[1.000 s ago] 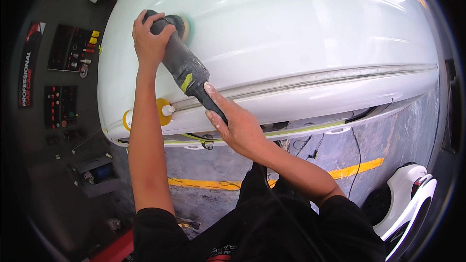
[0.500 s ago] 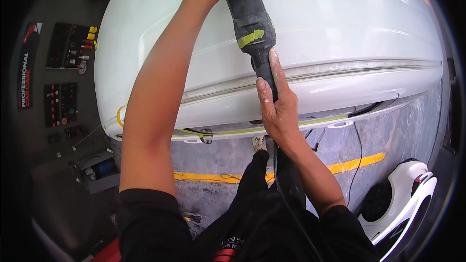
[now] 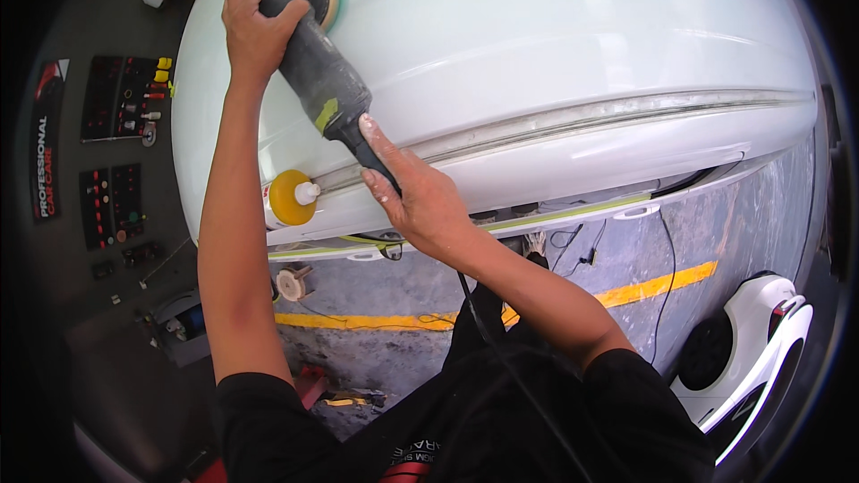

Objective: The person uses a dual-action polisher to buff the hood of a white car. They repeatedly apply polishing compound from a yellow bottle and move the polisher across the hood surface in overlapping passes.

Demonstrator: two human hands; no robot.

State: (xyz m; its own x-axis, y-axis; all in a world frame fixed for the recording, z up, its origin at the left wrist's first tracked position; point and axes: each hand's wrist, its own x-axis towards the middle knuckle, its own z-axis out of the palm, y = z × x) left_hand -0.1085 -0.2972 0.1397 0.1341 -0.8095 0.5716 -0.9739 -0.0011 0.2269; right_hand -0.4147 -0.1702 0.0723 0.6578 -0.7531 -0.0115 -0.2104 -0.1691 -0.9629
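Observation:
A dark grey car polisher [image 3: 324, 76] lies slantwise over a glossy white vehicle roof [image 3: 555, 45]. Its round pad [image 3: 335, 0], ringed in pale green, rests on the paint at the upper left. My left hand [image 3: 258, 31] is closed over the polisher's head, fingers wrapped round the top. My right hand [image 3: 428, 201], dusted with white residue, grips the rear handle. Yellow-green tape [image 3: 326, 114] sticks to the body. A white-nozzled bottle with a yellow top [image 3: 292, 199] stands beside my left forearm, partly hidden by it.
The polisher's black cord [image 3: 510, 362] runs down past my body. Along the roof's near side runs a metal trim strip [image 3: 573, 125]. Below are a floor with a yellow line [image 3: 394, 322], loose cables and a round stool [image 3: 291, 283]. A white car [image 3: 761, 340] stands lower right.
Both hands have swung the polisher to the left across the roof, and it now slants. The pad and the yellow-topped bottle have come more fully into sight.

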